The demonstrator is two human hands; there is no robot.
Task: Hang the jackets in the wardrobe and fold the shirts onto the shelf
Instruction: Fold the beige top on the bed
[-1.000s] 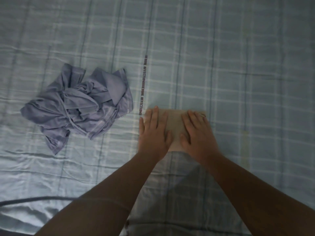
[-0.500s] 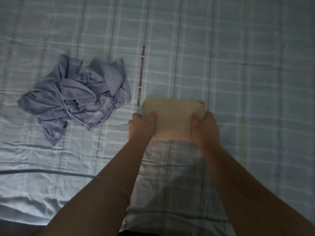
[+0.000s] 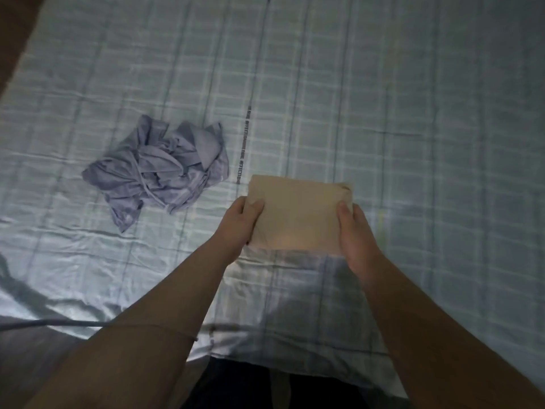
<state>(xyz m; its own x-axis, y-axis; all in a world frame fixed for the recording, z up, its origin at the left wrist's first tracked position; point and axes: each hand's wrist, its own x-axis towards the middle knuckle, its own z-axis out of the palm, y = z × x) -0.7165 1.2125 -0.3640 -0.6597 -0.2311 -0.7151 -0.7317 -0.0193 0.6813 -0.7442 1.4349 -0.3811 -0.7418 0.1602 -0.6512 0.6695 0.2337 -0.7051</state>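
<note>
The folded beige shirt [image 3: 298,214] is a neat flat rectangle held between the person's 2 hands over the bed. The left hand [image 3: 236,225] grips its left edge, thumb [image 3: 255,206] lying on top of the cloth and the other fingers curled out of sight underneath. The right hand [image 3: 356,234] grips the right edge the same way, thumb on top and the rest tucked under. The cloth spans straight from one thumb to the other, and its far edge reaches a little past both thumbs' tips. A shadow falls on the sheet just below the near edge, close to the wrists. Whether the far edge touches the bed I cannot tell.

Off beyond the left hand's knuckles, well apart from them, a second shirt [image 3: 159,169], pale blue-violet, lies crumpled in a heap on the bed, unfolded. Between that heap and the left thumb a narrow line of dark printed lettering [image 3: 243,146] runs along the bed sheet [image 3: 413,113], too small to read. The sheet is light blue with a pale plaid, creased near the bed's front edge.

Back from the fingers, a thin thread [image 3: 165,328] crosses the left forearm. Lower left of that arm, a dark cord [image 3: 44,322] lies across the sheet's edge, with brown floor [image 3: 32,355] below it. Dark clothing [image 3: 265,388] on the person shows between the 2 forearms at the bottom.
</note>
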